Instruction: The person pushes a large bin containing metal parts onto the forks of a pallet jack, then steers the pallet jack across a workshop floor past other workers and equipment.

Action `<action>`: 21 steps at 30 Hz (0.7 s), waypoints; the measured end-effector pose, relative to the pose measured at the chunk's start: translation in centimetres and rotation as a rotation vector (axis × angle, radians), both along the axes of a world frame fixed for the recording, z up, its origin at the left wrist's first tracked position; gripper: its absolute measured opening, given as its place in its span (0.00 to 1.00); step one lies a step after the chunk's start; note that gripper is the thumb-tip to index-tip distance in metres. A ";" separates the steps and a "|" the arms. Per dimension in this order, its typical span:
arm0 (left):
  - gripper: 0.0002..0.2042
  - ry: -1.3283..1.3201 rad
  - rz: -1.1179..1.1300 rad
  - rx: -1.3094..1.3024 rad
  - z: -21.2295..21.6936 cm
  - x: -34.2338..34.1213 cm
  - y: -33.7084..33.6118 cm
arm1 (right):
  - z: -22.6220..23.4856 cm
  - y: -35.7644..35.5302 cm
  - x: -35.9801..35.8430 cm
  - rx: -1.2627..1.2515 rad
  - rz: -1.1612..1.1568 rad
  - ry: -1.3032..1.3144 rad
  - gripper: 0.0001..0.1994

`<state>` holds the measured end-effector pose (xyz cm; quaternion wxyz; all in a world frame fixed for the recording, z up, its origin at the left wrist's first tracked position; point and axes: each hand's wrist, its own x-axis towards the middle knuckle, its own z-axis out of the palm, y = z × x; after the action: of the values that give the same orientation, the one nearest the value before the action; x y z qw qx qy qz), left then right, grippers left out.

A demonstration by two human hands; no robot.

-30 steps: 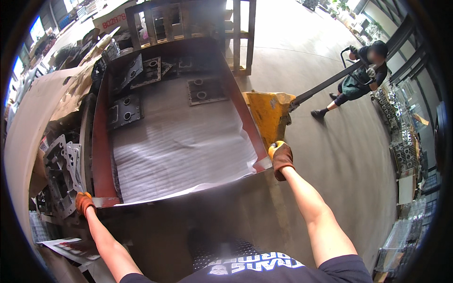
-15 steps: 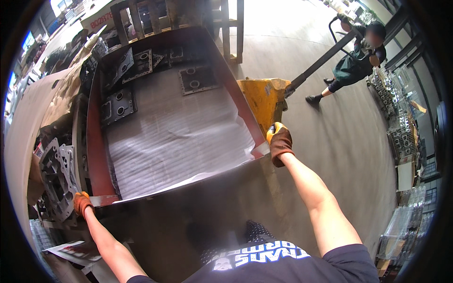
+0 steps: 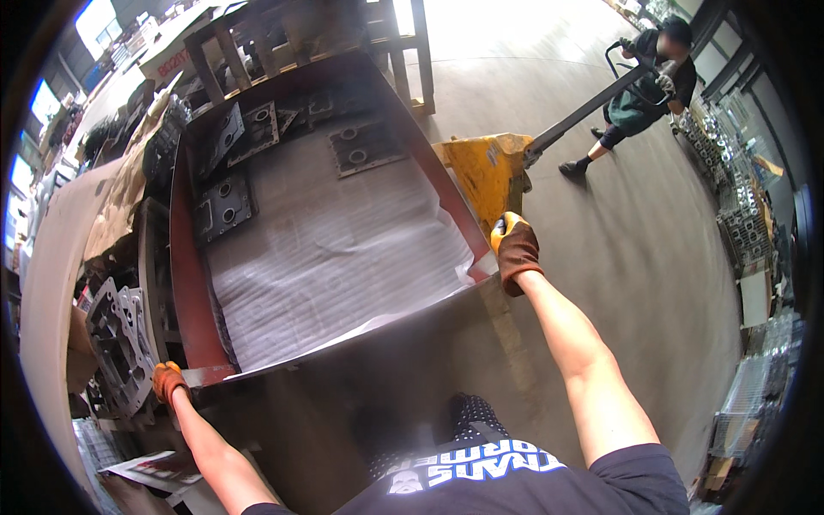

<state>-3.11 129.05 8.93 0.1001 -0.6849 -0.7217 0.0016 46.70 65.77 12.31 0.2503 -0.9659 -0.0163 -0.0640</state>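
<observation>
A large open metal bin (image 3: 190, 266) with dark red inner walls stands before me. My left hand (image 3: 168, 382), in an orange-brown work glove, is closed round its near left corner. At the near right corner, my right hand (image 3: 517, 251) grips the bin's edge in a brown glove with yellow fingers. White foam sheet (image 3: 335, 279) covers the bin's floor. On it, towards the far end, lie several dark flat metal plates (image 3: 367, 153) with round holes; some lean against the left wall. A yellow pallet truck (image 3: 491, 176) stands at the bin's right side.
Another person (image 3: 631, 112) holds the pallet truck's long handle (image 3: 592, 107) at the far right. Cut metal plates (image 3: 120, 339) stand close by my left hand. A wooden pallet frame (image 3: 410, 64) rises behind the bin. Stacked metal parts (image 3: 738, 197) line the right side.
The view has shifted slightly, and the bin with both my hands on it appears a little further right. The other person's lower hand has come up to the truck's handle.
</observation>
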 end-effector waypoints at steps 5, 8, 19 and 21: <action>0.16 -0.132 -0.013 0.026 -1.7 -4.8 4.4 | -0.2 1.2 -0.3 0.011 0.009 -0.012 0.07; 0.11 0.359 -0.220 -0.111 -4.2 0.2 3.3 | -0.3 -0.1 -0.8 -0.063 -0.043 -0.074 0.07; 0.10 1.525 -0.528 -0.227 -6.0 -3.2 6.7 | -1.5 0.7 -0.9 -0.066 0.014 -0.150 0.07; 0.10 1.586 -0.558 -0.214 -5.8 -3.4 6.4 | -2.1 0.7 -1.0 -0.070 0.026 -0.223 0.07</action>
<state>-6.48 135.45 3.10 0.5079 -0.6398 -0.2385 0.5251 45.74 66.49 10.26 0.2140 -0.9606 -0.0588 -0.1675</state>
